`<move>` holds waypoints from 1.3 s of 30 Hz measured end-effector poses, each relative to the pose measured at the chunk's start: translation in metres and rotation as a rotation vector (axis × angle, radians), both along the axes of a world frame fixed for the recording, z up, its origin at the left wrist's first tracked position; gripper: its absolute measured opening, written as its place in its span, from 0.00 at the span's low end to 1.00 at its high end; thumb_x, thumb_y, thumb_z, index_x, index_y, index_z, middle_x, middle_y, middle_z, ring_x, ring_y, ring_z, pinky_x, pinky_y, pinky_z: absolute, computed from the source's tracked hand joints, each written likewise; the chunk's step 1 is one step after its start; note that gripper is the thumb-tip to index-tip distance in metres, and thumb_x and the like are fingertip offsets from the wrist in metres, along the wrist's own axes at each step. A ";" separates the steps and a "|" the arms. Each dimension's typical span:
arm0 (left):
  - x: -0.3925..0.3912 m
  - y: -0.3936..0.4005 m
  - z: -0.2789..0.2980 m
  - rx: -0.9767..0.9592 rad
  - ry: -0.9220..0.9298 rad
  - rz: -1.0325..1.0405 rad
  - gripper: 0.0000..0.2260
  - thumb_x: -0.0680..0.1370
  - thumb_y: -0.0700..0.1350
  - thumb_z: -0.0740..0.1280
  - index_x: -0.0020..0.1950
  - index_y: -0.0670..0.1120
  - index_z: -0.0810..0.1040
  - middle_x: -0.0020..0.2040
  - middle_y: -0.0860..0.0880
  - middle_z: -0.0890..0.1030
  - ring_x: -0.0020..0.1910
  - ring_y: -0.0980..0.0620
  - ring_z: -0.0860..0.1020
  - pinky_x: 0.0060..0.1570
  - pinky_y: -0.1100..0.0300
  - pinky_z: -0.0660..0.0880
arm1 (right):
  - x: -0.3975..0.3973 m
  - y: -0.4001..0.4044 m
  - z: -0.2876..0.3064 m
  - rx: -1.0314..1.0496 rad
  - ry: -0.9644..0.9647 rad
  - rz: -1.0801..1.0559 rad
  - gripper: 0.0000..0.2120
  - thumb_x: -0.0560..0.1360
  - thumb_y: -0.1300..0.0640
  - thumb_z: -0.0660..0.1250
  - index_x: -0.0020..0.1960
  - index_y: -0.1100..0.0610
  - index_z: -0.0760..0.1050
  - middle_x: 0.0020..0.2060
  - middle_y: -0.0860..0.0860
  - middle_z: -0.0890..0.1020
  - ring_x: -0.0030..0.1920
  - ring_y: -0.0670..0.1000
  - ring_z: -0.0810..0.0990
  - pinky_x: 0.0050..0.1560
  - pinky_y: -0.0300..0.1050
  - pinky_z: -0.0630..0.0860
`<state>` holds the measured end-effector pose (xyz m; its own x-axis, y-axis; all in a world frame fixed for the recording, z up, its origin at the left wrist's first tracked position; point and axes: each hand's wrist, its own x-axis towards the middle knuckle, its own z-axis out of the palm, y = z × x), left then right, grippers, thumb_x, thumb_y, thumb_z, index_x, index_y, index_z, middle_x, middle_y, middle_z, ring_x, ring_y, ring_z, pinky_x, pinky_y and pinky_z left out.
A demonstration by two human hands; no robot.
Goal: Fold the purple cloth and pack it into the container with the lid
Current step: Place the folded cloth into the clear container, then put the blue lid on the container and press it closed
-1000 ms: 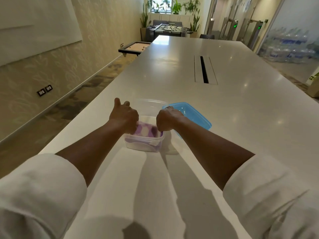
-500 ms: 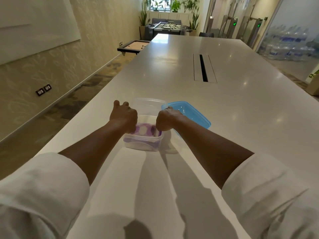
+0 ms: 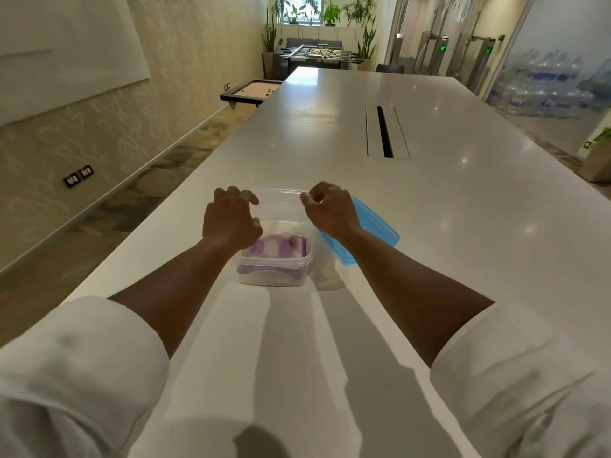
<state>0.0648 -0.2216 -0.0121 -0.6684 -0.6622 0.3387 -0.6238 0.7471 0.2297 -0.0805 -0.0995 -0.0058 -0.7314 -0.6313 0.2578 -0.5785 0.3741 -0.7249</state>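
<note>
A clear plastic container [image 3: 276, 271] stands on the white table in front of me. The purple cloth [image 3: 276, 247] with pale spots lies folded inside it. A blue lid [image 3: 373, 233] rests on the table just right of the container, partly behind my right wrist. My left hand [image 3: 231, 219] hovers over the container's left rim with fingers curled and apart, holding nothing. Above the right rim, my right hand [image 3: 330, 209] has its fingers loosely curled and is empty too.
The long white table [image 3: 429, 200] stretches ahead, with a cable slot [image 3: 385, 132] in its middle. The table's left edge drops to the floor close to the container. Stacked water bottles [image 3: 545, 84] stand behind glass at the right.
Both hands have lifted out of the container and risen above its rim, leaving the purple cloth lying inside. The view has tilted down slightly.
</note>
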 end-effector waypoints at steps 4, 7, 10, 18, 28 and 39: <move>0.001 0.000 0.002 0.141 0.043 0.072 0.21 0.74 0.43 0.67 0.67 0.47 0.72 0.64 0.43 0.75 0.66 0.42 0.70 0.60 0.49 0.71 | -0.014 0.006 -0.006 -0.041 -0.076 -0.128 0.09 0.76 0.54 0.62 0.46 0.58 0.78 0.48 0.56 0.83 0.51 0.56 0.79 0.52 0.47 0.74; 0.001 -0.001 0.000 0.223 0.053 0.097 0.22 0.75 0.43 0.66 0.69 0.46 0.70 0.66 0.44 0.74 0.68 0.43 0.69 0.63 0.49 0.69 | -0.026 0.016 -0.019 0.086 -0.088 -0.191 0.10 0.74 0.59 0.61 0.50 0.61 0.78 0.48 0.56 0.82 0.50 0.56 0.78 0.49 0.45 0.73; 0.001 -0.001 -0.003 0.253 0.062 0.108 0.21 0.75 0.43 0.65 0.69 0.46 0.70 0.67 0.44 0.74 0.68 0.43 0.70 0.64 0.49 0.69 | -0.031 0.026 -0.034 0.371 -0.022 -0.146 0.09 0.73 0.57 0.62 0.48 0.60 0.77 0.45 0.55 0.79 0.48 0.56 0.77 0.44 0.44 0.70; -0.001 -0.001 -0.005 0.258 0.081 0.101 0.19 0.77 0.44 0.65 0.68 0.46 0.71 0.66 0.43 0.74 0.66 0.43 0.71 0.63 0.49 0.70 | -0.022 0.035 -0.051 0.595 0.122 -0.050 0.16 0.72 0.52 0.69 0.56 0.59 0.79 0.52 0.57 0.81 0.53 0.56 0.79 0.47 0.45 0.74; -0.005 0.001 -0.002 0.191 0.156 0.108 0.17 0.75 0.47 0.65 0.64 0.47 0.74 0.63 0.44 0.76 0.65 0.43 0.70 0.61 0.47 0.71 | -0.019 0.036 -0.030 0.493 0.177 -0.209 0.13 0.71 0.63 0.62 0.54 0.63 0.76 0.54 0.60 0.78 0.56 0.60 0.77 0.54 0.52 0.77; -0.019 0.012 0.009 0.236 0.388 0.033 0.13 0.75 0.46 0.65 0.59 0.49 0.76 0.54 0.50 0.81 0.58 0.47 0.76 0.53 0.54 0.74 | -0.013 0.030 0.053 -0.252 0.160 -0.424 0.14 0.72 0.67 0.61 0.57 0.65 0.73 0.56 0.60 0.72 0.49 0.58 0.79 0.50 0.48 0.79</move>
